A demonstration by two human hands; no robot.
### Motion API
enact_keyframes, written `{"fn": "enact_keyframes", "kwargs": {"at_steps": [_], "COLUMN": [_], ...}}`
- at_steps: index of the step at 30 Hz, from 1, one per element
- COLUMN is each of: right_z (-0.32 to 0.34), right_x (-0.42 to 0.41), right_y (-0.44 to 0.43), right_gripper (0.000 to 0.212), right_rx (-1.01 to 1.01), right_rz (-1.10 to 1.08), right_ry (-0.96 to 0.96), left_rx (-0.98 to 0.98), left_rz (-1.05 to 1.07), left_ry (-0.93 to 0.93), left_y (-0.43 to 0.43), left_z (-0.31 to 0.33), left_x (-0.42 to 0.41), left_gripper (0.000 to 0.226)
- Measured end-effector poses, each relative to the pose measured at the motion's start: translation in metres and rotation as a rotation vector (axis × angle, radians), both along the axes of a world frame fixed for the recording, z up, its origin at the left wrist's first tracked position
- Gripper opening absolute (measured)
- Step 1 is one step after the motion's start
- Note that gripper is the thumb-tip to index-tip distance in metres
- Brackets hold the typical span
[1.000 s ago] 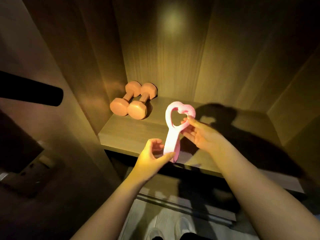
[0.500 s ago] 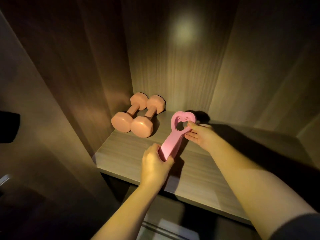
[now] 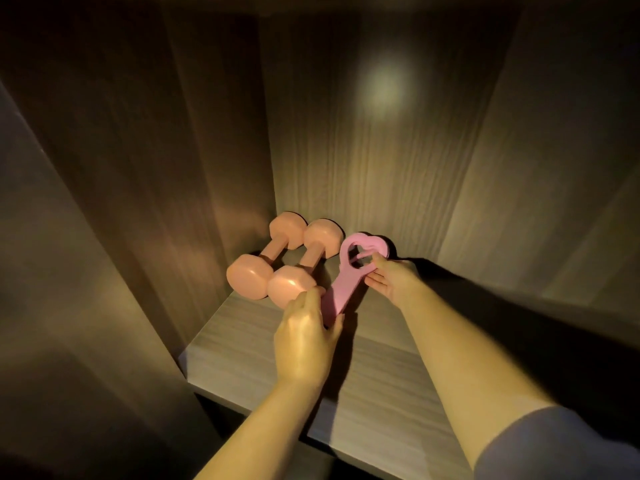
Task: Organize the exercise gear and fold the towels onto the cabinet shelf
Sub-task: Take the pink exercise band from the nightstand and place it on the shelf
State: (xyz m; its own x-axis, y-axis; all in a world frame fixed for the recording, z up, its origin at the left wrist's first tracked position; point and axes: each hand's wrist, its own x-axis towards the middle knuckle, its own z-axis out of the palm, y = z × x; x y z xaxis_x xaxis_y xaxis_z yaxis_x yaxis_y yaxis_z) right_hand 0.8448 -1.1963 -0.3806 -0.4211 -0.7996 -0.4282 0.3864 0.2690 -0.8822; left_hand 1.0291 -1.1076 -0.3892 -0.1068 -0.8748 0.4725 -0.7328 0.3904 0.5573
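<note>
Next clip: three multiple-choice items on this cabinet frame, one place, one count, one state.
1. Where do the dumbbells lie on the shelf?
A. back left corner
B. front right edge
C. middle front
2. How many dumbbells are there?
A. one
B. two
C. four
3. How is the pink heart-looped trainer held?
A. lying free
B. by one hand
C. by both hands
Answers:
1 A, they sit by the left wall at the back.
2 B, two lie side by side.
3 C, the left hand grips its straight end and the right hand pinches the loop.
</note>
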Motion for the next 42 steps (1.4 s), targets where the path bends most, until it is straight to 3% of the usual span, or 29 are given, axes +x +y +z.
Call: {"fn": "enact_keyframes", "kwargs": {"at_steps": [7,16,21,29,35,42], "right_z": [-0.004,-0.005,-0.007,-0.005,-0.009,-0.015], "right_x": [-0.005,-0.006,0.002,-0.006,0.003,0.003], "right_y": [-0.012,-0.023,-0.028,-0.016,0.002,0.005], "right_gripper": [0.032,0.036,0.036,0.028,0.031,0.031], "right_rx": [0.078,0.233,0.232,0.091,-0.228,-0.205], "right_rz": [0.014,-0.044,-0.095,-0.046,-0.057,-0.103], "right_ry": [0.057,0.324,0.375,0.264,0.201,0.126], "left_rx": [-0.009,-0.01,0.009,-0.06,-0.076,-0.047], "left_rz": [-0.041,-0.109,-0.109,-0.134,-0.172,-0.154], "left_ry": [-0.055,-0.115,-0.159,-0.19,-0.172,-0.206], "left_y": [-0.006,-0.01,-0.01,-0.011,-0.007,-0.009], "left_z": [-0.003,0.001,0.004,-0.002,-0.004,-0.005], "left_x": [-0.002,0.003,0.004,0.002,0.006,0.008], "left_gripper": [0.042,0.035,0.026,0.021,0.031,0.027]}}
